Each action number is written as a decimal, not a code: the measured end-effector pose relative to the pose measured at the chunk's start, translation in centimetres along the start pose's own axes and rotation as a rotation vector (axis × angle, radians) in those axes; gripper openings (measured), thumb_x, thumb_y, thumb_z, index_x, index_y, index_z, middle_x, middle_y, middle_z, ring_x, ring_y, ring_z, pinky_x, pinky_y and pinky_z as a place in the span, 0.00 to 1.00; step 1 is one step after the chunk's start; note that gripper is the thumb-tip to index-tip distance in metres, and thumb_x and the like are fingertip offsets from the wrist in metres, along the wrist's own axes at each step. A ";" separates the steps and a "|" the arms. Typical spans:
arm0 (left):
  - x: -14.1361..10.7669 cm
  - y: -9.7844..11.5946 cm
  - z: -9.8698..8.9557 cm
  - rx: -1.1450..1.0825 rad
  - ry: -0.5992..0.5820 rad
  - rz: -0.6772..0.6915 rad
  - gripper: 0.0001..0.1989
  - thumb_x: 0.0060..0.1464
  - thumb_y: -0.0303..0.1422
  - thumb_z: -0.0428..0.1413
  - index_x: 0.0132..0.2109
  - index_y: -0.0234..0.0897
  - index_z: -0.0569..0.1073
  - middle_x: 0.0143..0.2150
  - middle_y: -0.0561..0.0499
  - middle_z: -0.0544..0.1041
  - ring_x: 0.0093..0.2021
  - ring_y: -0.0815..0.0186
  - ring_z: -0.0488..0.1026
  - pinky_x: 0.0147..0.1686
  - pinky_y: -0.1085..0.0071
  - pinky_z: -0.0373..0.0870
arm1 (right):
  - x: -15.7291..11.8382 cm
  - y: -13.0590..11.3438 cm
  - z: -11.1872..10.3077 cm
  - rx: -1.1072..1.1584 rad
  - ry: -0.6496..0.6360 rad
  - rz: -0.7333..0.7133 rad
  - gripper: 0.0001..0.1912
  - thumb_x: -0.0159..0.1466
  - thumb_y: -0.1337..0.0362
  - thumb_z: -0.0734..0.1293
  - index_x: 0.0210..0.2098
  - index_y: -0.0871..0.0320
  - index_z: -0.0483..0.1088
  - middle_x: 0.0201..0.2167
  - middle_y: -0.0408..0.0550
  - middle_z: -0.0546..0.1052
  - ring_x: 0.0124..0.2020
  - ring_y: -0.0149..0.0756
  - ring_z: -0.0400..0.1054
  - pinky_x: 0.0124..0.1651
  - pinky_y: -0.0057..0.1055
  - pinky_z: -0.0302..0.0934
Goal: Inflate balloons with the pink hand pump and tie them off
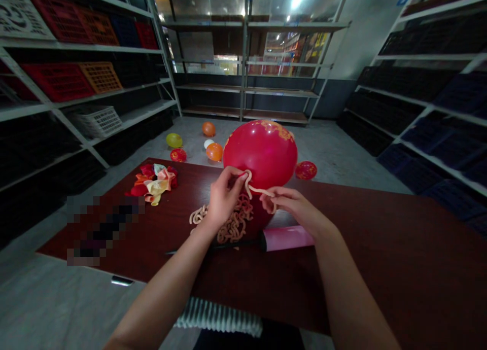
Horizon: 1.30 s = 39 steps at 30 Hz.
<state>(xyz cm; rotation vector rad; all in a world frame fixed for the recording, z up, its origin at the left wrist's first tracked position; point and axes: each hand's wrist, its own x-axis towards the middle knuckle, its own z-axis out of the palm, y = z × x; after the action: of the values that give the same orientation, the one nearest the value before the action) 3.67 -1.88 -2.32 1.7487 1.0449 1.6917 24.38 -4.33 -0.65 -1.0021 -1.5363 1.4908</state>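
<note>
1. Shelving (243,90) lines the room at upper left, upper centre and right of the frame; crates (59,81) in red, orange, white and dark colours sit on the left-hand racks.
2. Table (361,228), dark reddish-brown and glossy, spreads across the middle and lower right, with grey floor (338,147) beyond it.
3. Big red balloon (262,152), puffed up and printed with gold at its top, is at centre, just beyond the person's fingers, its neck by the left hand.
4. Pink cylinder (289,238) lies on its side below centre, partly behind the right forearm; its black end faces left, and a thin black rod runs from there under the left forearm.
5. Left hand (222,195) pinches one part of a pale strand beside the balloon's neck, thumb against fingers.
6. Right hand (291,205) grasps the same strand farther along, between thumb and fingertips.
7. Tan cord-like pieces (234,225) lie heaped on the wood beneath the hands.
8. Limp balloons (155,182), red, orange and cream, pile at the table's far left corner.
9. Small inflated balloons (214,152), orange, yellow, white and red, rest on the floor beyond the table.
10. Pale strand (258,190) stretches between both hands, in front of the big balloon.
</note>
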 end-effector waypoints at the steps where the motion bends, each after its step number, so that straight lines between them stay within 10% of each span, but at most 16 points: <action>1: -0.1 0.1 -0.1 0.052 -0.010 0.029 0.07 0.63 0.36 0.59 0.40 0.37 0.74 0.32 0.53 0.77 0.30 0.71 0.73 0.32 0.75 0.69 | 0.1 -0.1 0.2 -0.033 0.007 0.007 0.11 0.59 0.57 0.69 0.38 0.56 0.78 0.31 0.45 0.78 0.33 0.32 0.69 0.39 0.31 0.61; 6: -0.3 0.9 0.1 0.206 -0.096 0.169 0.05 0.64 0.34 0.58 0.41 0.37 0.74 0.34 0.52 0.79 0.32 0.70 0.76 0.35 0.76 0.71 | 0.9 0.4 1.5 -0.003 0.037 0.048 0.21 0.59 0.45 0.70 0.38 0.56 0.76 0.36 0.47 0.80 0.40 0.37 0.73 0.50 0.37 0.64; 19: -0.9 1.5 0.9 0.154 -0.240 0.086 0.05 0.67 0.30 0.51 0.45 0.38 0.71 0.38 0.47 0.80 0.38 0.64 0.77 0.40 0.68 0.72 | 2.0 2.1 6.4 0.491 0.191 0.125 0.19 0.55 0.45 0.72 0.30 0.55 0.68 0.21 0.40 0.71 0.22 0.28 0.62 0.26 0.27 0.59; 25: -0.9 1.5 0.8 0.198 -0.261 0.046 0.05 0.69 0.31 0.48 0.46 0.38 0.68 0.39 0.48 0.77 0.37 0.64 0.75 0.39 0.68 0.69 | 2.1 1.8 4.7 0.294 0.338 0.119 0.11 0.51 0.58 0.68 0.23 0.54 0.62 0.14 0.32 0.58 0.13 0.19 0.41 0.17 0.25 0.30; 33: -0.4 1.5 0.2 0.283 -0.533 0.361 0.09 0.64 0.24 0.50 0.51 0.36 0.66 0.47 0.43 0.75 0.47 0.60 0.73 0.48 0.62 0.70 | 1.2 0.3 2.0 0.171 0.311 0.054 0.06 0.54 0.60 0.66 0.28 0.56 0.71 0.15 0.38 0.67 0.13 0.21 0.47 0.17 0.27 0.32; 39: -0.2 1.1 -0.1 0.458 -0.525 0.510 0.06 0.69 0.31 0.49 0.49 0.34 0.67 0.43 0.43 0.74 0.44 0.59 0.73 0.44 0.62 0.71 | 0.7 0.4 1.3 0.161 0.224 0.055 0.07 0.55 0.62 0.64 0.22 0.55 0.69 0.15 0.40 0.69 0.13 0.26 0.58 0.16 0.27 0.45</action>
<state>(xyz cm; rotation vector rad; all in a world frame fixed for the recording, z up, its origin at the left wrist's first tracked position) 3.74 -2.71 -1.58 2.7476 0.8192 1.1613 22.93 -4.18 -1.06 -1.0830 -1.2203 1.4600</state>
